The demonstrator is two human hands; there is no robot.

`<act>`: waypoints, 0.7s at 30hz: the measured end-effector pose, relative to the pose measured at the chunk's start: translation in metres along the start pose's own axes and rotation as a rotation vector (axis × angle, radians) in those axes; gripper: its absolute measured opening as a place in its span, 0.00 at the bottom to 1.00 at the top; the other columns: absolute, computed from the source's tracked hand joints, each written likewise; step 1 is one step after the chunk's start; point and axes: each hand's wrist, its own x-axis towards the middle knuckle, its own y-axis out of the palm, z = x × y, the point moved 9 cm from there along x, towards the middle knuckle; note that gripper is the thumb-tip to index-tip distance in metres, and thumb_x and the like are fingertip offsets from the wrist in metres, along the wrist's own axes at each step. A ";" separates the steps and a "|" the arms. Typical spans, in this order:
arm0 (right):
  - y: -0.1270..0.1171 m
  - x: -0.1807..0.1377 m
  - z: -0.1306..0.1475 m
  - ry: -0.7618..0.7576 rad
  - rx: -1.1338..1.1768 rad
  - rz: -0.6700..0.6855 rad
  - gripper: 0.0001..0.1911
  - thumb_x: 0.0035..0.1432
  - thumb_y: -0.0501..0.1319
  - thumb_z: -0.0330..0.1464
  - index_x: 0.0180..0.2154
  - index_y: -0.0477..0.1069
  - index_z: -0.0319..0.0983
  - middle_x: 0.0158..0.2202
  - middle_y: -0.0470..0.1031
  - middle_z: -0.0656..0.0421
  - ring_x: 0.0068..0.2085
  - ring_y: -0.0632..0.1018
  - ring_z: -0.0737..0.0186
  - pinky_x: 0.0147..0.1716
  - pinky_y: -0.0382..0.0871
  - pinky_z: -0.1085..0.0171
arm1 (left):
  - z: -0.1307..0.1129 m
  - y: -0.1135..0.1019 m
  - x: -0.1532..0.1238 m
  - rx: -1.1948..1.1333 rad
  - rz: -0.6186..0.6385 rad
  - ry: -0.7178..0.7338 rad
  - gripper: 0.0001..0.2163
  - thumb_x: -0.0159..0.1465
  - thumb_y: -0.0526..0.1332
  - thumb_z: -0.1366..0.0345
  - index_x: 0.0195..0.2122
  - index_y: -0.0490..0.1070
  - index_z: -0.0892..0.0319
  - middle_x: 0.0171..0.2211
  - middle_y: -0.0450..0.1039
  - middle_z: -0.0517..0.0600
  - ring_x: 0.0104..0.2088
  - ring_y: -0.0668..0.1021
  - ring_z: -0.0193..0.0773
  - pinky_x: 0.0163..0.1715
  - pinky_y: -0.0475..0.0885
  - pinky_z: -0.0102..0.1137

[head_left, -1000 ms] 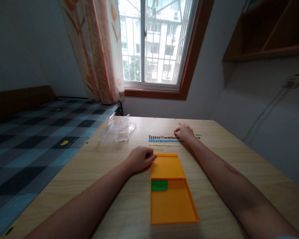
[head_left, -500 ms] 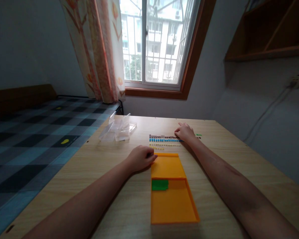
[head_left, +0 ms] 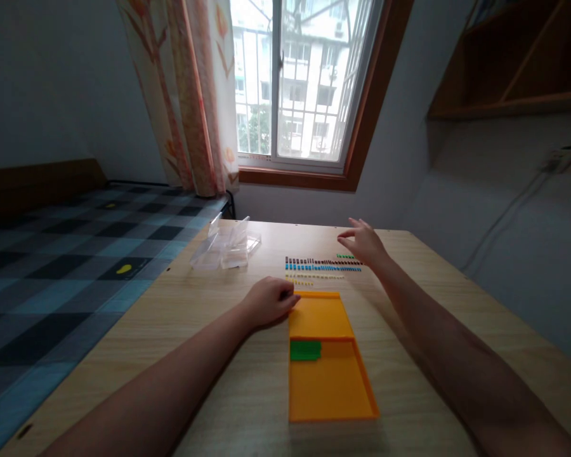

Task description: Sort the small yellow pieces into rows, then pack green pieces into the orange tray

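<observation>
Left hand (head_left: 270, 300) gripping orange box (head_left: 330, 390); right hand (head_left: 367, 245) near green row (head_left: 346, 256) — can't tell grip.

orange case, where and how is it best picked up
The orange case lies flat and open, so probably grip the near half's raised side walls, coming from both sides, and lift level, since green pieces sit in that half's far left corner.
</observation>
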 end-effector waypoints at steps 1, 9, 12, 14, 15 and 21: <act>-0.013 -0.008 0.008 -0.048 0.026 -0.030 0.11 0.62 0.64 0.37 0.42 0.84 0.43 0.68 0.63 0.53 0.70 0.59 0.44 0.66 0.56 0.46 | 0.000 0.000 0.000 0.002 0.001 0.002 0.16 0.62 0.59 0.60 0.19 0.59 0.59 0.18 0.59 0.43 0.22 0.61 0.31 0.25 0.52 0.29; -0.061 -0.142 0.073 -0.457 0.143 0.084 0.07 0.61 0.65 0.34 0.36 0.83 0.47 0.67 0.65 0.55 0.70 0.58 0.42 0.64 0.58 0.36 | -0.003 -0.001 0.001 0.025 -0.005 0.014 0.16 0.62 0.59 0.59 0.19 0.60 0.59 0.18 0.60 0.43 0.23 0.62 0.32 0.25 0.53 0.29; -0.048 -0.182 0.088 -0.518 0.218 0.236 0.07 0.61 0.66 0.34 0.38 0.83 0.49 0.69 0.62 0.56 0.72 0.54 0.41 0.62 0.59 0.34 | -0.003 -0.001 0.001 0.017 -0.007 0.008 0.16 0.62 0.59 0.59 0.19 0.61 0.59 0.18 0.60 0.43 0.22 0.62 0.31 0.25 0.53 0.29; -0.037 -0.197 0.095 -0.530 0.218 0.304 0.06 0.60 0.67 0.33 0.38 0.83 0.50 0.69 0.61 0.56 0.72 0.52 0.39 0.62 0.56 0.31 | -0.003 -0.002 0.001 0.010 -0.006 0.006 0.16 0.61 0.59 0.60 0.19 0.61 0.59 0.18 0.60 0.43 0.22 0.62 0.31 0.25 0.52 0.29; -0.031 -0.202 0.097 -0.534 0.203 0.325 0.07 0.60 0.67 0.32 0.37 0.83 0.50 0.69 0.61 0.57 0.72 0.51 0.38 0.62 0.54 0.29 | -0.004 -0.002 0.001 0.006 -0.008 0.007 0.16 0.61 0.59 0.60 0.19 0.60 0.59 0.18 0.60 0.43 0.22 0.62 0.31 0.25 0.52 0.29; -0.016 -0.216 0.108 -0.547 0.109 0.366 0.07 0.60 0.66 0.30 0.36 0.82 0.47 0.69 0.62 0.57 0.72 0.51 0.35 0.63 0.48 0.26 | -0.005 -0.001 0.001 -0.001 -0.010 0.032 0.16 0.62 0.59 0.60 0.19 0.59 0.59 0.18 0.59 0.42 0.22 0.62 0.31 0.25 0.53 0.29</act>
